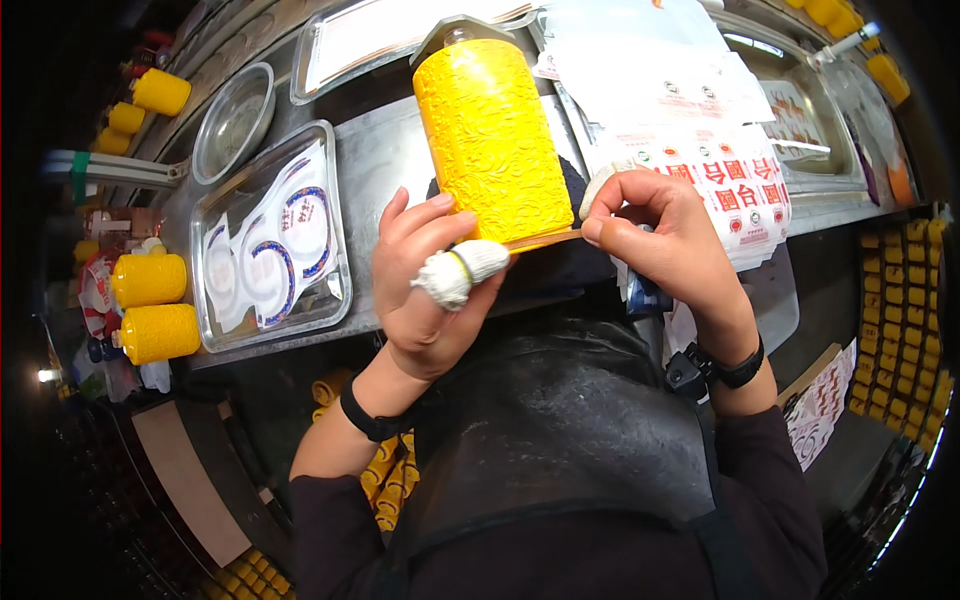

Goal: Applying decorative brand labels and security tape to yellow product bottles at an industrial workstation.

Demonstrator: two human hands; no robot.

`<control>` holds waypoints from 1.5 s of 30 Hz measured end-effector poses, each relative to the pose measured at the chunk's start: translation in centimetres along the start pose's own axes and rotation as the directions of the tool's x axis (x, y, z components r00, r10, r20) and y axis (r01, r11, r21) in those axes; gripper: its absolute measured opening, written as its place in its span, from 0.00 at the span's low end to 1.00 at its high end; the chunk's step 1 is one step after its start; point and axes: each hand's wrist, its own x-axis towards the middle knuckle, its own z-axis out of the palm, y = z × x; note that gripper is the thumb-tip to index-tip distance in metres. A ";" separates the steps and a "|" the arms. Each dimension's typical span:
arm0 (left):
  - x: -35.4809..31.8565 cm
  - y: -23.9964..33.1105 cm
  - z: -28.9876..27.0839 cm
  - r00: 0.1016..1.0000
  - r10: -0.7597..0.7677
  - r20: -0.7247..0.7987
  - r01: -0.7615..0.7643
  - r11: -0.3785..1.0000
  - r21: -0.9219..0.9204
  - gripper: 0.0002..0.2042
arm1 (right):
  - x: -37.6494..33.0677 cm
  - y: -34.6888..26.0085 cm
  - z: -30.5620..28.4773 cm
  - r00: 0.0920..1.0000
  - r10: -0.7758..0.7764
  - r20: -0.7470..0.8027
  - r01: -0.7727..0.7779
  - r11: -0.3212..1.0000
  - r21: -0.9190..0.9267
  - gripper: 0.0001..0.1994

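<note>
A yellow bottle [492, 140] with a raised pattern lies on its side, its neck pointing away from me into a grey metal holder [462, 26]. A thin brown-orange strip [545, 240] runs along the edge of its base. My left hand [425, 300] grips the lower left of the bottle, fingertips on its side. The thumb, in a white cover with a yellow-green band, presses by the strip's left end. My right hand [672, 235] pinches the strip's right end between thumb and forefinger. A white finger cover also shows on that hand. Dark cloth [574, 182] lies under the bottle.
Left of the bottle, a clear tray [340, 270] holds printed sheets; a round bowl [262, 100] stands behind it. Printed red-and-white sheets [700, 150] lie at right, before a metal basin [848, 150]. More yellow bottles [160, 333] stand at the left edge.
</note>
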 end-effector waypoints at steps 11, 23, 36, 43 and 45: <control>0.7 0.8 0.5 0.993 -0.055 -0.108 0.052 0.998 -0.029 0.16 | 0.4 0.6 0.8 1.000 0.028 -0.001 -0.028 0.999 0.046 0.05; 1.1 0.4 0.1 0.979 0.179 0.099 -0.188 0.979 0.081 0.18 | 0.2 0.4 0.4 0.998 0.061 -0.006 -0.060 0.993 0.098 0.03; -1.3 0.8 0.7 0.953 -0.279 -0.115 0.260 0.953 -0.155 0.16 | -0.1 0.2 0.8 1.000 0.009 0.013 -0.010 0.993 0.122 0.07; 0.2 0.7 -0.3 0.996 0.058 0.072 -0.063 0.995 0.073 0.20 | -0.1 0.2 0.7 0.999 0.022 -0.025 -0.019 0.993 0.115 0.03; 1.1 0.6 -0.2 0.987 0.112 0.119 -0.123 0.989 0.086 0.21 | 0.0 0.3 0.8 0.998 0.054 -0.014 -0.052 0.993 0.107 0.02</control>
